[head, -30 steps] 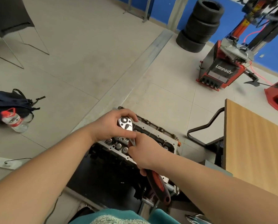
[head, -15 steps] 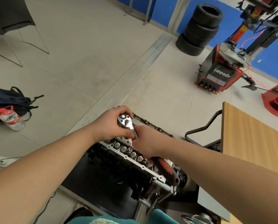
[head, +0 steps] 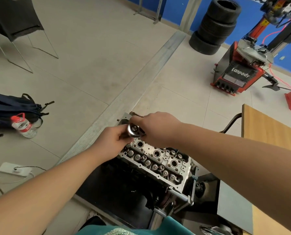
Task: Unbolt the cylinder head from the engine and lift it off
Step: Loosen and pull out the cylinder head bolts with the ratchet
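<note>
Fingers of the left hand (head: 111, 141) curl round the chrome ratchet head (head: 134, 130), likely to keep its socket seated square on a bolt. The right hand (head: 155, 128) closes over the handle from the far side, though the handle itself is hidden beneath it, so I judge rather than see that grip.

By size: one engine (head: 141, 189) sits low on its stand, directly below the person. One cylinder head (head: 160, 160) is bolted on top of it, face up so the bolts can be reached from above; three round plug wells show along its middle, with a fourth perhaps under the hands. Four tyres (head: 214, 26) are stacked well apart by the blue wall. One backpack (head: 9, 107) lies on the floor, and one water bottle (head: 23, 127) leans against it.
</note>
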### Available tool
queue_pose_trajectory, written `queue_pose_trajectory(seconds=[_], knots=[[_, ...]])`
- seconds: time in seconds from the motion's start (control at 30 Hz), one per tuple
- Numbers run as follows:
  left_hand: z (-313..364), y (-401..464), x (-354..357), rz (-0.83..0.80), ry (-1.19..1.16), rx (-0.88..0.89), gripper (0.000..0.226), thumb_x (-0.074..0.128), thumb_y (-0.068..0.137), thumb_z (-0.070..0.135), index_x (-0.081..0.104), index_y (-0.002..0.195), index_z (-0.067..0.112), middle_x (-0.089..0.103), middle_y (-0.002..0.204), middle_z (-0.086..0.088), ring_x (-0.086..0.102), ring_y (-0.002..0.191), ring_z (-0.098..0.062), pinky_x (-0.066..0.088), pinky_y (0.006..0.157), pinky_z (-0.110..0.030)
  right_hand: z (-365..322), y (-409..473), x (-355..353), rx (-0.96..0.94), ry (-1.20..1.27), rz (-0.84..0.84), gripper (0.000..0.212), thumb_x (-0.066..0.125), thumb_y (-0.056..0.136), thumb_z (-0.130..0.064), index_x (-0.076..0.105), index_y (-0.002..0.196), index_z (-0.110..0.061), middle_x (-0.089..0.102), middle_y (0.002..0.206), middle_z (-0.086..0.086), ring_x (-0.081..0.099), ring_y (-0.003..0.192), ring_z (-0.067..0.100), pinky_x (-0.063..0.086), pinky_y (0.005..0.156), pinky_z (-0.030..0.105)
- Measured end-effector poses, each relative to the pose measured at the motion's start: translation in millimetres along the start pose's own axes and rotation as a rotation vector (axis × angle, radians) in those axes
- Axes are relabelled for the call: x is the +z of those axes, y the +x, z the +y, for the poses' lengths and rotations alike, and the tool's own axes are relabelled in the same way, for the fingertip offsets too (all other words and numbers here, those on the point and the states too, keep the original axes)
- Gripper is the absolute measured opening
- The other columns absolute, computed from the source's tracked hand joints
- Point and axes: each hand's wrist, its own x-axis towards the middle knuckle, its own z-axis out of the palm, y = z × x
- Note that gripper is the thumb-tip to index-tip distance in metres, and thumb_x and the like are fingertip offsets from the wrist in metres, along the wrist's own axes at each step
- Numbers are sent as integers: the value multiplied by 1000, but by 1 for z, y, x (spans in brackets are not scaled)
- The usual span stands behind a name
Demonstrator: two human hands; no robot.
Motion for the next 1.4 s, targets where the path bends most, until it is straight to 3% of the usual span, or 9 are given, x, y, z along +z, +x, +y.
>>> queue_pose_trajectory(seconds=[0.2,0.3,0.47,0.6,0.83,0.97,1.1,1.27,1.4], knots=[[0,14,-4,-30,-52,61,41,87,84,19,78,103,54,79,96,22,73,94,6,51,77,-5,-12,-4,-1,156,302,-91,39,75,89,-31,47,113,-18,55,82,-5,56,69,13,36,50,26],[-5,18,-10,-81,-31,18,44,92,79,21,75,101,55,79,97,22,74,94,3,56,73,-14,-10,-3,-13,33,37,-102,48,65,93,-13,43,133,-28,53,79,-6,54,65,16,33,49,30],[-3,27,-17,-295,-31,-16,45,80,92,28,63,111,65,73,118,29,67,114,7,51,94,-19,-2,9,-29,-119,-39,-77,64,54,94,1,50,143,-39,62,102,-4,62,97,25,55,76,41],[-10,28,-25,-295,15,-4,42,79,95,22,72,100,62,77,102,27,72,99,4,53,74,-7,-9,16,-27,64,-22,-63,43,64,93,-16,55,132,-31,48,77,-7,54,68,19,38,52,30],[-4,36,-25,-319,-18,67,31,88,84,22,78,100,47,79,95,20,72,95,2,54,76,-14,-24,-3,-4,265,358,-125,33,77,84,-41,46,86,-31,59,77,-9,57,66,9,40,52,27],[-5,41,-23,-550,81,66,32,72,99,30,64,111,58,73,106,32,67,101,11,50,81,-19,-18,-4,-8,142,32,-84,29,65,94,-23,49,117,-30,52,76,-10,50,62,11,32,50,30],[-8,50,-26,-581,79,76,49,64,103,19,61,116,66,71,119,34,62,115,14,52,95,-24,-4,1,-17,96,3,-60,51,56,91,-2,54,133,-30,63,101,-4,63,91,26,54,69,40],[-22,59,-27,-496,86,153,45,79,93,13,68,113,53,75,106,31,69,105,10,52,91,-20,-10,9,-17,286,6,-86,11,68,91,-26,61,99,-22,55,75,-5,52,62,18,30,49,28],[-23,61,-23,-440,25,164,41,82,89,9,74,105,45,77,101,25,72,101,6,56,89,-19,-17,3,-12,420,270,-180,32,73,86,-48,60,74,-21,61,67,-4,60,61,16,36,47,26]])
